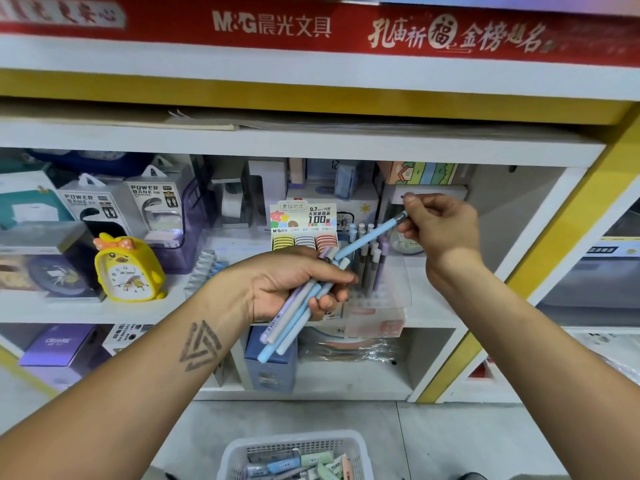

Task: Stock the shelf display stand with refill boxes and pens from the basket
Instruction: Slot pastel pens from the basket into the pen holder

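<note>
Left hand [294, 285] grips a pen bundle [294, 320] — right hand [440, 226] pinches one blue pen [367, 239].

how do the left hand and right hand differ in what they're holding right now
The left hand grips a bundle of pens slanting down-left; the right hand pinches a single blue pen near one end. The left sits lower, the right higher, over the display stand. Both hold pastel pens.

Pastel pens [298, 306] bunched, one blue pen [367, 239] apart.
</note>
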Motion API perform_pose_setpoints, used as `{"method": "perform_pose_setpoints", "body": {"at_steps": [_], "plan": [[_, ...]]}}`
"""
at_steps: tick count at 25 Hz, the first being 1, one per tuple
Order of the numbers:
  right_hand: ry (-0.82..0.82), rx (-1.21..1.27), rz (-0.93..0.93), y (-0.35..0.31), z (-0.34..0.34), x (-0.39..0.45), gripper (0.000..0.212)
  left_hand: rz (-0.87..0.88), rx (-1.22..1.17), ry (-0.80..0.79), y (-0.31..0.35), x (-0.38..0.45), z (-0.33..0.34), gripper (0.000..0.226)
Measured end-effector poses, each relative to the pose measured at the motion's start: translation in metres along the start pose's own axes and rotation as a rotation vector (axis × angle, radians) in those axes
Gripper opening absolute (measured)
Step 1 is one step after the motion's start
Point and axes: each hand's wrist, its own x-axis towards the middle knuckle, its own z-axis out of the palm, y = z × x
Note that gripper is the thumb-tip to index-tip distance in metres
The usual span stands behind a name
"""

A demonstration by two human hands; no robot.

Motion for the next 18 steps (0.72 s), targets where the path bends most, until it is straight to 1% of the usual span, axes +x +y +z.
{"method": "perform_pose_setpoints", "body": {"at_steps": [2,5,8,10,13,16,18], "plan": [[0.028,-0.1,-0.07,0.001,-0.002,0.004,0.014,0.001,-0.041,0.085,0.002,-0.001,-0.008,0.018],[0.012,-0.357,-0.2,0.004,-0.003,0.009,0.021,0.025,-0.166,0.219,0.005,0.0,-0.017,0.008],[-0.077,-0.636,-0.397,0.004,-0.003,0.009,0.02,0.061,-0.256,0.276,0.006,0.005,-0.02,0.014],[-0.168,-0.75,-0.55,0.004,0.001,0.002,0.017,0.075,-0.278,0.281,0.006,0.007,-0.018,0.014],[-0.302,-0.838,-0.731,0.01,0.01,-0.008,0.013,0.078,-0.293,0.289,0.005,0.008,-0.016,0.014],[-0.413,-0.868,-0.821,0.016,0.012,-0.014,0.013,0.079,-0.305,0.296,0.005,0.009,-0.015,0.013],[-0.449,-0.896,-0.87,0.018,0.013,-0.017,0.013,0.082,-0.306,0.302,0.005,0.009,-0.015,0.013]]}}
